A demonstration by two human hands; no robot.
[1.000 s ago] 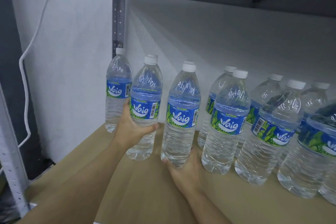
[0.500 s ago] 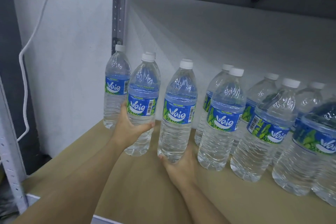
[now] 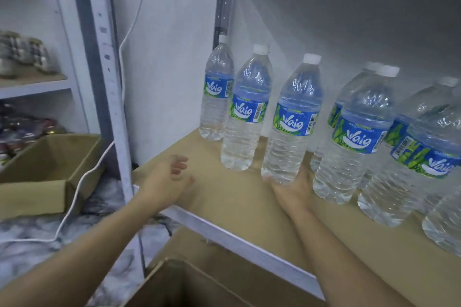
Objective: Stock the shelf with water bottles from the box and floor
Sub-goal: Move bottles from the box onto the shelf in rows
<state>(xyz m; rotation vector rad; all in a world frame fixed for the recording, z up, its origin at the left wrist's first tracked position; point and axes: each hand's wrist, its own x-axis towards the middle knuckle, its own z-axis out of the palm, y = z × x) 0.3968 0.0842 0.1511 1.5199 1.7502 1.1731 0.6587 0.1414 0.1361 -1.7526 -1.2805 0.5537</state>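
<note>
One Waig water bottle [image 3: 290, 122] stands upright, cap up, our right hand [image 3: 294, 188] cupping its base; left hand [image 3: 167, 180] open, empty.

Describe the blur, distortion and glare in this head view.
Head view: left hand and the far-left shelf are motion-smeared; wide-angle bending tilts the rightmost bottles; small highlights glint on the middle bottle; its label stays readable.

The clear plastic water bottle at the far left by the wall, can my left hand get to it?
Probably yes. The left hand is open and empty, with bare shelf board between it and that bottle.
</note>
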